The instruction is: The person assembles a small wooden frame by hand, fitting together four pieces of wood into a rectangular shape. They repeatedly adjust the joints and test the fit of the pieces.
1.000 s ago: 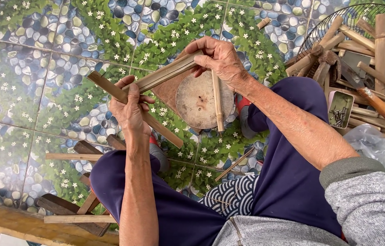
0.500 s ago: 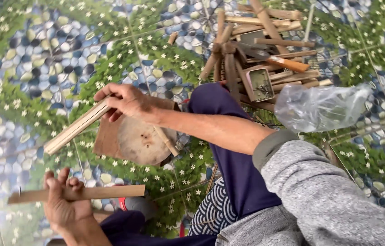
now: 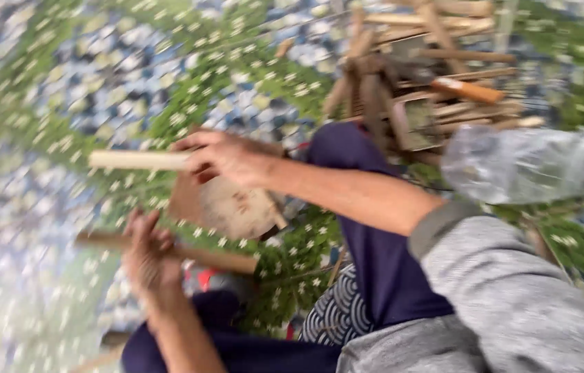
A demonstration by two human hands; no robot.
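Change: since the earlier views, the bundle of pale strips has been swung from a slant to nearly level, and the view has been blurred by head movement
Right hand: closed around one end of the pale strips, which are held out to the left above the floor
Left hand: wrapped around a brown wooden stick, which has been kept low and roughly level, as half a second ago
Meaning for the work: the strips and the stick are judged to have been drawn apart, the strips above and the stick below, with no contact between them
Fingers: those of both hands are curled shut on what is held
Round wooden block: seen on the floor beneath the right hand, between the knees
Container: a wire basket is judged to sit at the upper right, its rim too blurred to be made out
Contents: a heap of wooden sticks, among them an orange-handled tool
Clear plastic bag: lying beside the heap, contents not discernible
Floor: covered in a blue and green flowered pattern
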